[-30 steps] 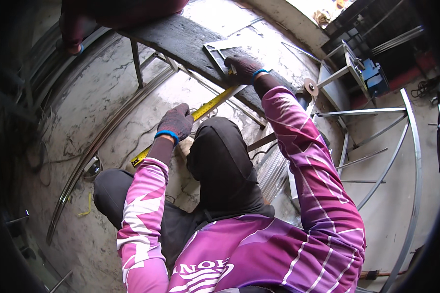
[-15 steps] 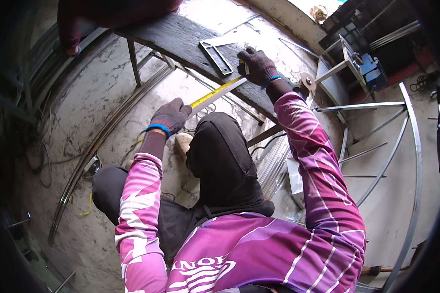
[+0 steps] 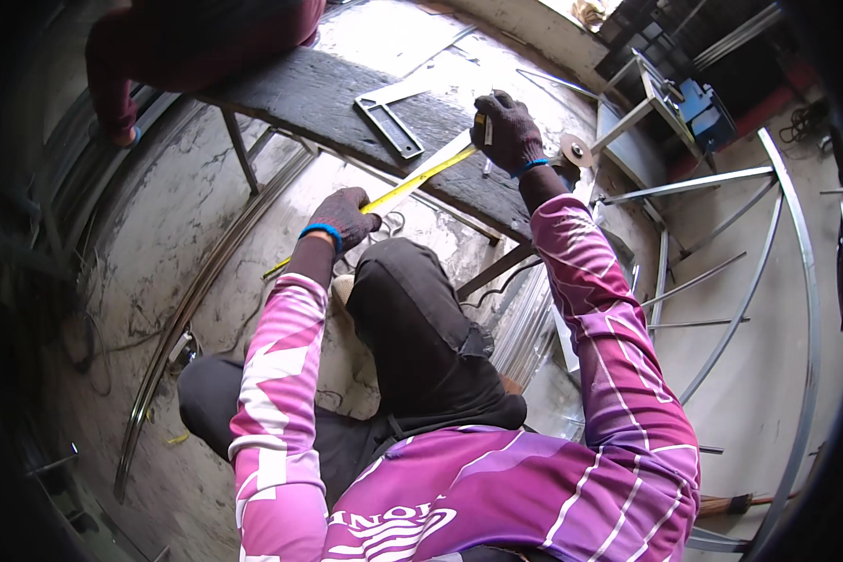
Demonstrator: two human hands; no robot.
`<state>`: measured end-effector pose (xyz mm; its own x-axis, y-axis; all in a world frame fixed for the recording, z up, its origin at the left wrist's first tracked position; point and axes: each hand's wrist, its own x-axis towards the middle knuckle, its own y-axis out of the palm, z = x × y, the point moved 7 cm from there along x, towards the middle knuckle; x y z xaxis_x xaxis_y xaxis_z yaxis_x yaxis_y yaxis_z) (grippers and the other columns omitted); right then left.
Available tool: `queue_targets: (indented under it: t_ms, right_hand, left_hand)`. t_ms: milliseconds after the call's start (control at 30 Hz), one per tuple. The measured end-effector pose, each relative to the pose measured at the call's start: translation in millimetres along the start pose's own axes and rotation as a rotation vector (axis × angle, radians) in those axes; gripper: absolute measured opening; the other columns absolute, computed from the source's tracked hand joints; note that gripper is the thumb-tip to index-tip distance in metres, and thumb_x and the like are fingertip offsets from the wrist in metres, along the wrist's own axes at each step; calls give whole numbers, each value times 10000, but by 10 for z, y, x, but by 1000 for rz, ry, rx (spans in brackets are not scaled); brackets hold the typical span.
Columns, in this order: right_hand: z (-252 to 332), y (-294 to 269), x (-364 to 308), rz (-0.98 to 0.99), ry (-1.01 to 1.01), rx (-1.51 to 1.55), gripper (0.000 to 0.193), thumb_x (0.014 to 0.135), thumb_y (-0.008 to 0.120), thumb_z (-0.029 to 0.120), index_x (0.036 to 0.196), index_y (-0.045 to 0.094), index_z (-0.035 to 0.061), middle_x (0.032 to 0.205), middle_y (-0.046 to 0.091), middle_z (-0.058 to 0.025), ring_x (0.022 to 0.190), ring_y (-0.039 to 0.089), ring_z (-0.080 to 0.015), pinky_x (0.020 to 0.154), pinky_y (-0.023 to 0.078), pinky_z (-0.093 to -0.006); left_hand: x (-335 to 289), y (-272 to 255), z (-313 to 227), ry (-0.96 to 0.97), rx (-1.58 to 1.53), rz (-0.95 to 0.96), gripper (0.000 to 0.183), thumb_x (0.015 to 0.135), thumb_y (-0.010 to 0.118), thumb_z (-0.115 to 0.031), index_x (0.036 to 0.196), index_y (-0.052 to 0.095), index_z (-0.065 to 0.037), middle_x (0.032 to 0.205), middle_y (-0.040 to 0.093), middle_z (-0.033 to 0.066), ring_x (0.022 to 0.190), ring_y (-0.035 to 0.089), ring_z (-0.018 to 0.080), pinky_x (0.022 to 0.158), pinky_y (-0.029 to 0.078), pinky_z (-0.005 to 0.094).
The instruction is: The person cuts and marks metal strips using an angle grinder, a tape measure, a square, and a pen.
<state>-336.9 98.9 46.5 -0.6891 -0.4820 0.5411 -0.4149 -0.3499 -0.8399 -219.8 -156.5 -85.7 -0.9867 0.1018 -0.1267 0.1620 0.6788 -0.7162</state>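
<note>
Right now the left hand [image 3: 345, 217], gloved, fingers curled shut on a yellow tape measure [image 3: 412, 183] w/ blade running toward 2 o'clock. Right hand [image 3: 506, 131] pinches its far end against the dark workbench [image 3: 318, 94]. Metal square [image 3: 389, 117] lies at 10 o'clock from that hand, apart.

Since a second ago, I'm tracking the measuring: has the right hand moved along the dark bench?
Yes. The right hand has slid further along the dark bench, away from the metal square, stretching the yellow tape.
</note>
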Motion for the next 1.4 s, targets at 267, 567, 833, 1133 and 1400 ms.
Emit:
queue_targets:
  t_ms: [267, 567, 833, 1133, 1400]
  right_hand:
    - [-225, -632, 78, -133, -25, -120, 404, 744, 777, 188, 1118, 639, 120, 1014, 642, -144, 861, 644, -376, 737, 551, -453]
    - [1194, -1054, -523, -105, -69, 288, 533, 645, 852, 231, 1119, 642, 105, 1095, 613, -177, 969, 608, -381, 810, 526, -465]
    - [2178, -871, -1027, -147, -31, 661, 502, 658, 819, 164, 1117, 630, 92, 1132, 583, -192, 1084, 564, -405, 924, 490, -475]
    - [2107, -898, -1043, -180, -112, 702, 435, 680, 752, 98, 1078, 580, 73, 962, 599, -126, 1021, 575, -415, 883, 504, -493]
    - [2010, -933, -1087, -106, -65, 679, 532, 642, 851, 149, 1098, 587, 78, 943, 570, -134, 974, 590, -358, 859, 508, -440]
  left_hand:
    - [346, -156, -573, -10, 263, -220, 360, 888, 699, -389, 1099, 684, -98, 1075, 704, 193, 1030, 680, 395, 876, 551, 486]
    - [-1958, -1331, -496, 17, 110, -108, 306, 862, 702, -305, 964, 631, -25, 821, 631, 216, 792, 643, 417, 695, 498, 474]
    - [-3395, -1413, -316, -224, 170, -288, 262, 786, 738, -113, 1005, 652, 2, 910, 663, 202, 852, 670, 376, 766, 523, 420]
    - [-3370, -1347, -287, -154, 189, -365, 296, 795, 802, -191, 1022, 691, -37, 940, 703, 184, 865, 691, 381, 779, 538, 444]
    - [-3287, -1327, -343, -139, 159, -357, 280, 811, 783, -184, 1019, 679, -28, 954, 697, 187, 885, 685, 393, 780, 539, 443]
